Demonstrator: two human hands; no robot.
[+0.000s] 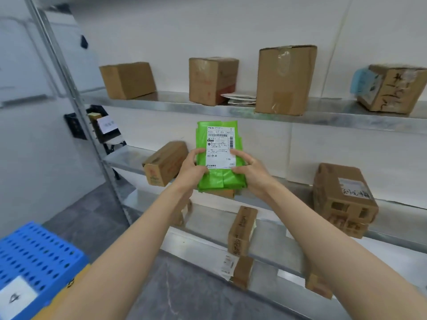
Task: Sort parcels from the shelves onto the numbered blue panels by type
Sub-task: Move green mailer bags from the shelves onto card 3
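Currently in the hands: a green mailer bag [219, 155] is hanging upright in the air in front of the middle shelf [129, 158], touching no shelf, its white shipping label [220, 146] facing the camera.
Grip, left hand [191, 168]: the thumb is pressing the bag's front beside the label's left edge while the other fingers are curling behind, clamped on the bag.
Grip, right hand [250, 172]: it is pinching the opposite edge, with thumb and a fingertip lying over the label's lower right corner.
Step in hand, by my judgement: the person is reading the label and classing the parcel as a soft bag, not a carton.
Doing it well: thumbs are best lying clear of the print, with both sides of the limp bag supported so it is not folding. The blue panel [39, 257] is waiting low to the left.
Label writing: the top code is reading roughly "B30-C7-83" with "A83" boxed beside it. Under the barcode are "棕色M" and "1件"; the smaller print is blurring.
Panel writing: a white tag [16, 296] is showing a sideways "4".
Boxes: brown cartons [128, 79] are sitting along the shelves. The upper-right carton [392, 88] is bearing dark handwriting I cannot read.
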